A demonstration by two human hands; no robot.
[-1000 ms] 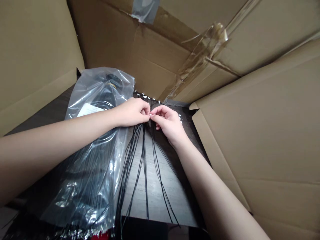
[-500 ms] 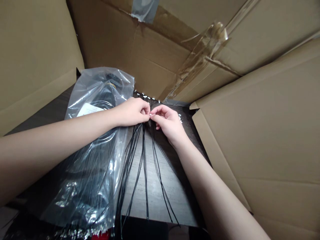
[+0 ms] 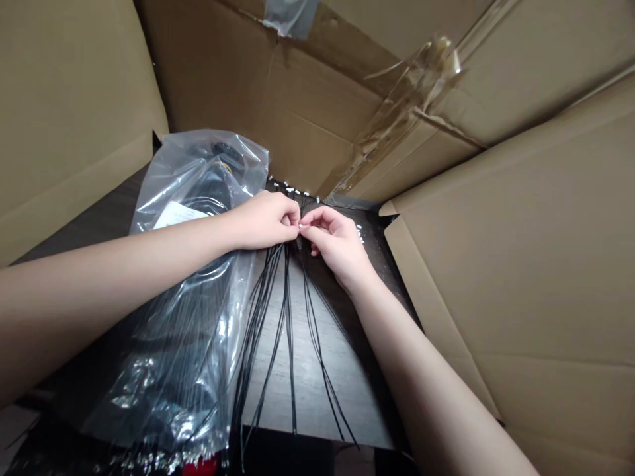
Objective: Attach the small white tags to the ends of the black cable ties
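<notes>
My left hand (image 3: 270,219) and my right hand (image 3: 340,241) meet fingertip to fingertip above the dark table. A tiny white connector (image 3: 300,227) shows between them, pinched by the thumb and forefinger of my right hand. The left fingers are pressed together right beside it; what they grip is hidden by the hand. Thin black wires (image 3: 292,330) run from beneath both hands toward the table's front edge, fanned out in separate groups. More small white connectors (image 3: 297,192) lie in a row just behind my hands, on wire ends.
A clear plastic bag (image 3: 188,344) full of black wires lies under my left forearm, with a white label (image 3: 178,215). Loose white pieces (image 3: 360,235) sit right of my right hand. Cardboard walls (image 3: 520,284) enclose the table (image 3: 367,410) at the back and sides.
Both hands keep almost the same pinch at the white connector. The whole view has shifted slightly; the wires and bag lie as before.
</notes>
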